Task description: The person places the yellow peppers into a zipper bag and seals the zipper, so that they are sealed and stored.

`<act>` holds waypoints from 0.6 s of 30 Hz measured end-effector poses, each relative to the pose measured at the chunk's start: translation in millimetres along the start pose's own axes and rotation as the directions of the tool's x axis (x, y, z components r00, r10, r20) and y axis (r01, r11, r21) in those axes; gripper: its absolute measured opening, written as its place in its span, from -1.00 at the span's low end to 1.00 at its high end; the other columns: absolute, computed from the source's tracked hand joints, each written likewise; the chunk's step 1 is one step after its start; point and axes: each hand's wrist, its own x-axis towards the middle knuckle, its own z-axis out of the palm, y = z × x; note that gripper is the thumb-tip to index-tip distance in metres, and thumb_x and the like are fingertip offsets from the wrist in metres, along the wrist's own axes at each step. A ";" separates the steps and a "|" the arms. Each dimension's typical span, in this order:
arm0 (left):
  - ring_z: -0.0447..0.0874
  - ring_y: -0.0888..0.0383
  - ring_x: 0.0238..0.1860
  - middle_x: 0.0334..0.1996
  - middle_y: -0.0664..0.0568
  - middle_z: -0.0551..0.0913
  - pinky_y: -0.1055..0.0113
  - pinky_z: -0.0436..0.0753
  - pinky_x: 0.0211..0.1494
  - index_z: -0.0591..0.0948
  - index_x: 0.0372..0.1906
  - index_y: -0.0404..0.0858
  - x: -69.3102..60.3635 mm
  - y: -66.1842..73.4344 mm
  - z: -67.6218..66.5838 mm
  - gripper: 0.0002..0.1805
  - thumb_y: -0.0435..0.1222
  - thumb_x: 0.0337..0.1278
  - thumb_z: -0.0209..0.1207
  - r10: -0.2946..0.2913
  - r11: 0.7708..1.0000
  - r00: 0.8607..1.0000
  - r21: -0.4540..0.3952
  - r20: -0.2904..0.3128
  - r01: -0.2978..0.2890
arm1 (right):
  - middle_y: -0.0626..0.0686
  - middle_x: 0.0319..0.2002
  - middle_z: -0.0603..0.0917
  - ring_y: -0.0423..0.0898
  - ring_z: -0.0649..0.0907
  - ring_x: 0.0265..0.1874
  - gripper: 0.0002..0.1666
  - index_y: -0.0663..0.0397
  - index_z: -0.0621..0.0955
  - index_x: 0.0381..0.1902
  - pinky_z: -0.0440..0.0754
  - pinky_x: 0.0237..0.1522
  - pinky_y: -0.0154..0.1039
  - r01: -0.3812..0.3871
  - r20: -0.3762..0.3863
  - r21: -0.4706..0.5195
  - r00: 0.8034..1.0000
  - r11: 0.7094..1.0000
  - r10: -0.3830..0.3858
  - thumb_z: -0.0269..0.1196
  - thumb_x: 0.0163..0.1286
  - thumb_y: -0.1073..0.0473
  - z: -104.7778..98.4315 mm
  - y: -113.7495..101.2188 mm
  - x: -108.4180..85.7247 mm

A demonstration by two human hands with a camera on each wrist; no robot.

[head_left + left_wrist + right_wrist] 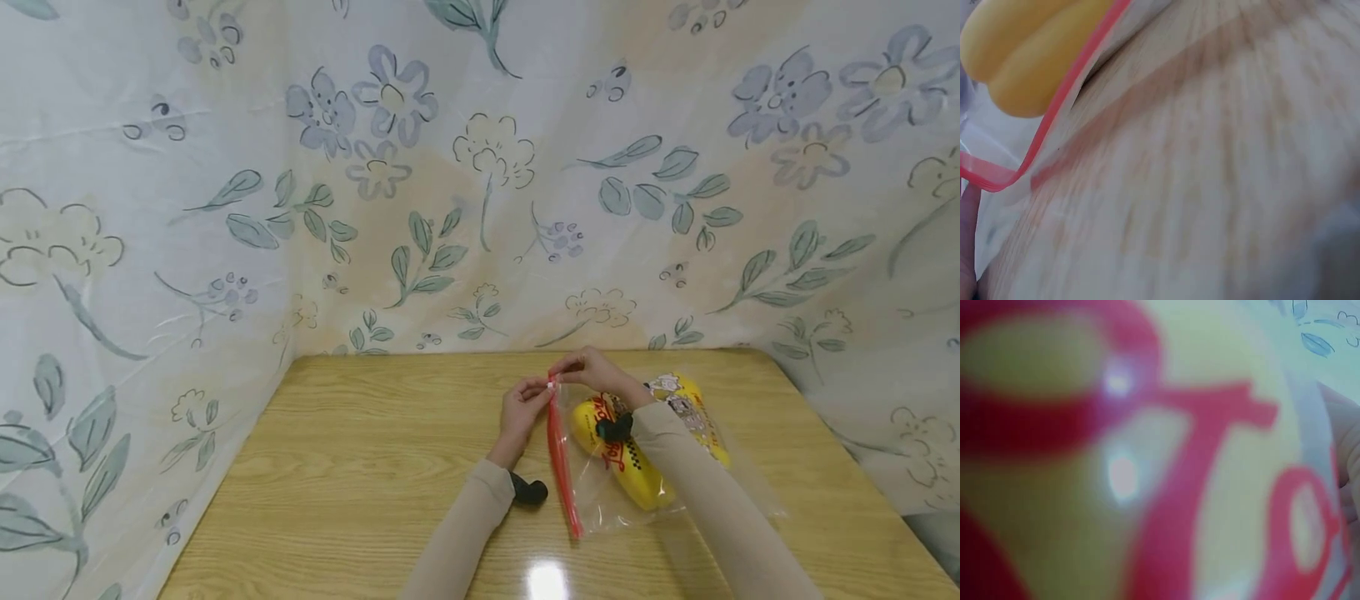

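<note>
A clear zip bag [600, 508] with a red zip strip [560, 467] along its left edge lies on the table. Inside it are glossy yellow things [637, 479] with red lettering and printed figures; their kind is unclear. At the strip's far end, next to a small white slider [551, 384], my left hand [522, 408] pinches the strip. My right hand [596, 369] reaches over the bag and pinches the corner just beyond. In the left wrist view the red strip [1060, 94] bends near a finger [967, 231]. Yellow surface with red letters [1235, 487] fills most of the right wrist view.
The bag rests on the right part of a wood-grain table [360, 467]. A floral cloth [450, 250] hangs behind the table and along both sides. Each wrist wears a black strapped device [530, 492].
</note>
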 end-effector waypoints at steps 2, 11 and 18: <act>0.62 0.29 -0.33 -0.33 -0.04 0.70 0.48 0.61 -0.27 0.63 -0.20 -0.37 -0.7 0.7 1.1 -0.76 -0.36 -0.03 0.32 0.010 1.000 1.000 0.017 0.002 -0.010 | 0.33 -0.17 0.66 0.20 0.64 -0.14 -0.76 0.47 0.60 -0.13 0.62 -0.14 -0.32 0.002 -0.003 0.003 1.000 1.000 -0.002 0.18 0.26 0.42 -1.2 -0.8 -0.7; 0.61 0.30 -0.36 -0.36 0.01 0.70 0.49 0.59 -0.32 0.63 -0.22 -0.37 -0.5 0.0 3.0 -0.75 -0.34 -0.03 0.33 0.014 0.999 1.000 0.042 0.006 -0.015 | 0.31 -0.20 0.67 0.20 0.64 -0.16 -0.81 0.40 0.63 -0.18 0.62 -0.12 -0.26 0.035 -0.012 0.010 0.999 0.999 -0.035 0.15 0.27 0.44 -1.9 10.1 -0.3; 0.62 0.32 -0.35 -0.33 -0.01 0.71 0.50 0.57 -0.31 0.62 -0.20 -0.38 2.2 -0.9 1.1 -0.74 -0.33 -0.01 0.31 0.009 0.999 1.000 0.035 0.008 -0.009 | 0.10 -0.18 0.70 0.00 0.64 -0.11 -0.79 0.15 0.68 -0.18 0.59 -0.03 -0.23 0.011 0.038 -0.038 0.999 0.999 -0.010 0.11 0.35 0.32 -1.5 32.8 7.0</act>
